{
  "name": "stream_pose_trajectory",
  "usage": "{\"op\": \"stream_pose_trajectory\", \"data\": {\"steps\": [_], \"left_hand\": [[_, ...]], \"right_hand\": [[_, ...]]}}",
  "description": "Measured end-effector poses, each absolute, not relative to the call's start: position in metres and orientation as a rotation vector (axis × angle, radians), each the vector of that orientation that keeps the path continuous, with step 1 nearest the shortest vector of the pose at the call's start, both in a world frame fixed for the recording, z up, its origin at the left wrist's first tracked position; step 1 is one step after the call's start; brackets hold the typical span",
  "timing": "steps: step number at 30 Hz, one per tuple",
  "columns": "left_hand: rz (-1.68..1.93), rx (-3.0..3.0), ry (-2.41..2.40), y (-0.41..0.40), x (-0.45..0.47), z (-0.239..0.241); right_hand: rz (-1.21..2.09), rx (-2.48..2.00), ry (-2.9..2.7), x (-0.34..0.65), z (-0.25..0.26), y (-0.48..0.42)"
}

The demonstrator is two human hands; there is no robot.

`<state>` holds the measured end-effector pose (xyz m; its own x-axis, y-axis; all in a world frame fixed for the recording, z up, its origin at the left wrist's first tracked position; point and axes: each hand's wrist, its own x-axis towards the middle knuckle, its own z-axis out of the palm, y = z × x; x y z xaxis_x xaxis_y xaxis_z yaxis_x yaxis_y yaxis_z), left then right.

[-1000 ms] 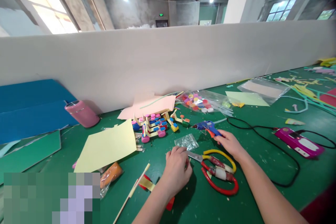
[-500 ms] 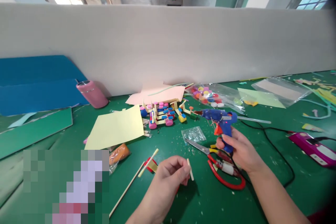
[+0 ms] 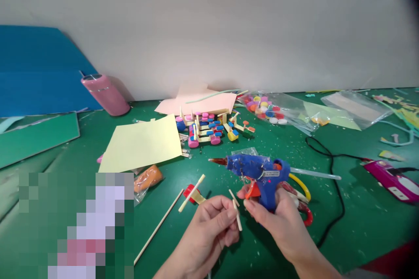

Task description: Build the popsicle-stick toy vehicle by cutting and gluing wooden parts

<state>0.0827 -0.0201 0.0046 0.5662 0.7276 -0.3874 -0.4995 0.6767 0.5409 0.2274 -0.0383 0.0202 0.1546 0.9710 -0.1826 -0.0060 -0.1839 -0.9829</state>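
My right hand [image 3: 278, 222] grips a blue hot glue gun [image 3: 258, 173] by its handle, nozzle pointing left, a clear glue stick jutting from its back. My left hand [image 3: 209, 231] pinches a short pale wooden stick [image 3: 236, 213] between thumb and fingertips, right beside the right hand's thumb. Under the gun lie red and yellow handled scissors [image 3: 303, 200], mostly hidden by it. A small red and yellow piece on a stick [image 3: 193, 192] lies just left of my left hand.
Small stick-and-cap models [image 3: 209, 128] stand by a yellow sheet [image 3: 142, 144] and pink sheet [image 3: 196, 102]. A bag of coloured caps [image 3: 266, 109], a pink bottle [image 3: 104, 94], a long wooden stick [image 3: 159, 226], an orange packet [image 3: 149, 178], a black cord [image 3: 330, 170] and a magenta device [image 3: 391, 178] lie around.
My right hand took the glue gun off the table and carried it down and left toward my left hand. My left hand lifted the short stick. The camera tilted down.
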Motion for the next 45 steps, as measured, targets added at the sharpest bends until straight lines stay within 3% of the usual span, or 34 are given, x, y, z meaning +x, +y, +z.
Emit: {"op": "stream_pose_trajectory", "data": {"steps": [5, 29, 45], "left_hand": [[0.684, 0.387, 0.612, -0.025, 0.082, -0.001], [0.872, 0.647, 0.91, -0.028, 0.08, -0.004], [0.847, 0.547, 0.82, -0.027, 0.076, 0.0]], "right_hand": [[1.352, -1.313, -0.929, 0.212, 0.016, -0.042], [1.32, -1.338, -0.838, 0.2, 0.014, -0.033], [1.307, -1.297, -0.942, 0.201, 0.017, -0.035]]}}
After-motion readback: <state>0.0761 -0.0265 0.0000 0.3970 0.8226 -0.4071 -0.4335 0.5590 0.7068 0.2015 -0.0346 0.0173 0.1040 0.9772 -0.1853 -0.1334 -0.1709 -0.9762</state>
